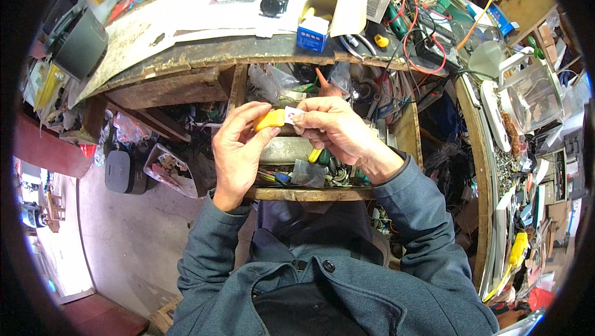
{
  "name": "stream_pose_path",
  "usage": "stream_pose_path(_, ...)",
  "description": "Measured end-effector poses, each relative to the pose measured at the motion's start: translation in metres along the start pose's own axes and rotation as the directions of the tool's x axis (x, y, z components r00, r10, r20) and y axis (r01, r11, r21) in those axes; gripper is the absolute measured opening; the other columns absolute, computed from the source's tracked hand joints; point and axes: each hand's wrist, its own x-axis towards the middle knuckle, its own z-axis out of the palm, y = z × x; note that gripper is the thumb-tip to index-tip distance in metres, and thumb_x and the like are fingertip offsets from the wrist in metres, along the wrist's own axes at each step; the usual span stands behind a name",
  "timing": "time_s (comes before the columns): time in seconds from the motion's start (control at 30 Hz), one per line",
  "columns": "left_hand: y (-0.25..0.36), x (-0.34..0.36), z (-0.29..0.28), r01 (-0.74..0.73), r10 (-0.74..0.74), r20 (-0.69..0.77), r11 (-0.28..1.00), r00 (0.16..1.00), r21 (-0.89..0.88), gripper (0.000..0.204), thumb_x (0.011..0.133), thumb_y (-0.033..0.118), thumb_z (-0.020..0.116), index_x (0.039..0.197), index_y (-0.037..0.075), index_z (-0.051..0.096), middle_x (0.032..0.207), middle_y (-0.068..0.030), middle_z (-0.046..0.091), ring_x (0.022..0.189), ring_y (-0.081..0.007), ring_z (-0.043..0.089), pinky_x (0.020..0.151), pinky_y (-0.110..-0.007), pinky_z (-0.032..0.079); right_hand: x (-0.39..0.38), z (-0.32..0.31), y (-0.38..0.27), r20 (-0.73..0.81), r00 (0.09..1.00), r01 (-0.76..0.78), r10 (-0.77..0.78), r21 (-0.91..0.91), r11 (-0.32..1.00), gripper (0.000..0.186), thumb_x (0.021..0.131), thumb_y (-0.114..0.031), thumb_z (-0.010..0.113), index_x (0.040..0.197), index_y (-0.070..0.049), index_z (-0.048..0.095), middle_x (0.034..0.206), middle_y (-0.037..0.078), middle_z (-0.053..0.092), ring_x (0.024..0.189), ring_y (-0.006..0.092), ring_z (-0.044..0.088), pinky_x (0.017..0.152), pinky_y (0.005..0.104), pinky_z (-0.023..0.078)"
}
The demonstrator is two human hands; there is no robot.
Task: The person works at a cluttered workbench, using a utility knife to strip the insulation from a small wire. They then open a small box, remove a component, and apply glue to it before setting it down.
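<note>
Over the open, cluttered drawer, my left hand pinches a small yellow block-like object between thumb and fingers. What exactly the yellow object is, I cannot tell. My right hand is closed on a small white tag with a red mark, which touches or nearly touches the right end of the yellow object. Below the hands, the drawer holds a yellow-handled tool, a small clear plastic bag and many loose parts.
On the bench above the drawer stand an open blue box and a dark wristwatch. A similar yellow piece lies near red and black cables. Shelves of parts crowd the right; a black bin sits on the floor at left.
</note>
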Motion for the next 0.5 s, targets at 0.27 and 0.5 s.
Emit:
stream_pose_path(0.27, -0.0013, 0.0006, -0.0001, -0.001, 0.001, -0.011, 1.0, 1.0, -0.03, 0.036, 0.086, -0.01, 0.074, 0.121, -0.003, 0.069, 0.128, -0.0094, 0.063, 0.113, -0.0179, 0.065, 0.097, -0.03, 0.055, -0.0007, 0.0012, -0.0016, 0.015, 1.0, -0.022, 0.023, -0.026, 0.999, 0.015, 0.096, -0.018, 0.065, 0.087, -0.006, 0.067, 0.071, -0.004, 0.059, 0.056, 0.0032, 0.048, 0.046, 0.0199, 0.034)
stream_pose_path(0.5, -0.0043, 0.0003, -0.0022, -0.006, 0.006, 0.007, 1.0, 1.0, -0.012, 0.036, 0.087, -0.008, 0.074, 0.122, -0.003, 0.069, 0.131, -0.0093, 0.061, 0.115, -0.0183, 0.065, 0.098, -0.031, 0.055, 0.0017, 0.0023, 0.0019, -0.015, 1.0, -0.02, 0.019, -0.092, 0.996, 0.016, 0.096, -0.019, 0.066, 0.087, -0.006, 0.067, 0.069, -0.003, 0.057, 0.055, 0.0034, 0.047, 0.046, 0.0201, 0.034)
